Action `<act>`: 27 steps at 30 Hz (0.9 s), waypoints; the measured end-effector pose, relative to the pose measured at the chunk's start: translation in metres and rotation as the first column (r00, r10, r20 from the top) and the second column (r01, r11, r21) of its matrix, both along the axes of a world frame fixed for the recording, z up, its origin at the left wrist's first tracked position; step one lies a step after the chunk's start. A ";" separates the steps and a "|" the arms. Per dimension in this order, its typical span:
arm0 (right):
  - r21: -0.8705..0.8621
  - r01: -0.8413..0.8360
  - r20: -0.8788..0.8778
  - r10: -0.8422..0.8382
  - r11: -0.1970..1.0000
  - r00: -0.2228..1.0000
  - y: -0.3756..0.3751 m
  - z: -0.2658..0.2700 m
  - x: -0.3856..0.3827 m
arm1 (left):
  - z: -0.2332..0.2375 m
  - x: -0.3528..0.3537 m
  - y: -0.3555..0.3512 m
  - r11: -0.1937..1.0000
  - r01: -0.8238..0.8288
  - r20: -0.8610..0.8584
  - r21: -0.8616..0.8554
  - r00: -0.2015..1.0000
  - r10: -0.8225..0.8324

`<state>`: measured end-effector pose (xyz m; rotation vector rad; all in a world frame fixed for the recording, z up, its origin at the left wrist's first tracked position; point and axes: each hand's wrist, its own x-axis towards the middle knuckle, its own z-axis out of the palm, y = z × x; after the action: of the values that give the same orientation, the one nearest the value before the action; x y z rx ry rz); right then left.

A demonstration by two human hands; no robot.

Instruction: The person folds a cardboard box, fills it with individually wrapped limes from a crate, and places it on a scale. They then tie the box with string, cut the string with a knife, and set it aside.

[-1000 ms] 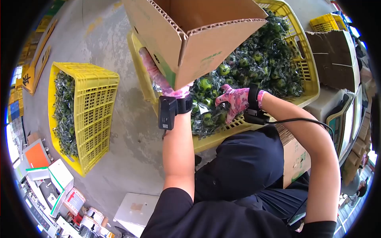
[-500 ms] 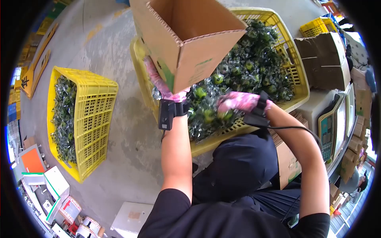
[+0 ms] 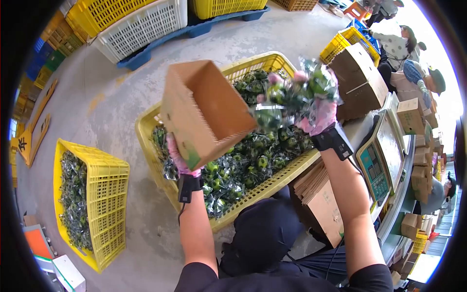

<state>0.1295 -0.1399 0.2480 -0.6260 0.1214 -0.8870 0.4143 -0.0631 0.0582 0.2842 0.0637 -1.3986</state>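
Note:
My left hand (image 3: 180,158), in a pink patterned glove, grips an open cardboard box (image 3: 177,117) by its lower near side. The box is tilted, and the part of its inside that shows is bare. My right hand (image 3: 322,117), gloved alike, is raised beside the box's right side, holding several plastic-wrapped green fruits (image 3: 277,95) blurred by motion. Fingertips show on their far side. Under both hands is a big yellow crate (image 3: 260,202) full of similar wrapped green fruits (image 3: 255,168).
Another yellow crate (image 3: 107,209) of wrapped fruits stands at left. A weighing scale (image 3: 374,168), flattened cardboard (image 3: 323,204) and a brown carton (image 3: 357,82) are at right. Stacked crates (image 3: 146,31) stand on a blue pallet (image 3: 194,31) behind. Other people (image 3: 399,48) are at far right.
My right hand has lifted several wrapped fruits out of the crate, up and to the right. The box, held in my left hand, appears lower and tilted more toward the right. The view has shifted.

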 end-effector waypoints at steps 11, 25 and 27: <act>-0.486 0.035 -0.734 -0.430 0.873 0.525 -0.009 -0.025 0.044 | -0.014 0.010 0.002 0.999 -0.002 0.135 -0.038 0.991 0.007; -0.014 -0.593 -0.929 -0.229 0.805 -0.290 0.082 -0.160 0.128 | -0.023 0.008 0.026 0.994 -0.104 0.106 0.042 0.989 0.099; 0.034 -0.434 -0.923 -0.138 0.900 -0.359 0.071 -0.158 0.146 | -0.022 0.008 0.021 0.995 -0.088 0.102 0.037 0.991 0.084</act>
<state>0.2758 -0.0688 0.0900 -1.6589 1.5305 0.3070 0.4227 -0.0422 0.0360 0.3818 0.0214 -1.2968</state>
